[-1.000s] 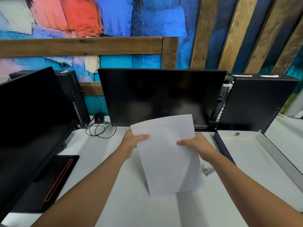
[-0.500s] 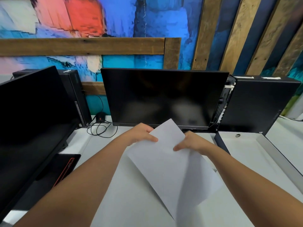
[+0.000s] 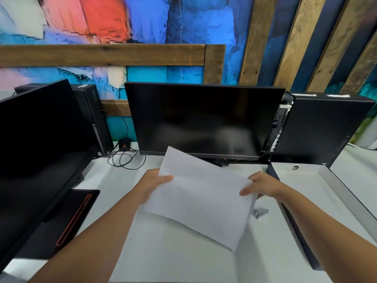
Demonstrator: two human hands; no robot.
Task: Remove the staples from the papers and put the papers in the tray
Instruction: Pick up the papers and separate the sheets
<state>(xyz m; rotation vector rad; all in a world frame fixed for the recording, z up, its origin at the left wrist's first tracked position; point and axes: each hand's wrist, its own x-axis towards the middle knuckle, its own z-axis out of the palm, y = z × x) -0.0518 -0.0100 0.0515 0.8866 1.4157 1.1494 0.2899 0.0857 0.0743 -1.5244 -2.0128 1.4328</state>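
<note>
White desk (image 3: 183,262) beneath us: we hold the papers (image 3: 202,197) above it, left hand (image 3: 152,185) pinching one edge, right hand (image 3: 263,185) pinching the opposite edge. Right of the papers lie one staple remover (image 3: 260,213) and one tray (image 3: 342,193).

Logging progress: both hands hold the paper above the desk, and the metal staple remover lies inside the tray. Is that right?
Not quite. The head view shows the metal staple remover on the white desk, just outside the left wall of the tray, not in it. The rest holds: the left hand and right hand both hold the paper above the desk.
</note>
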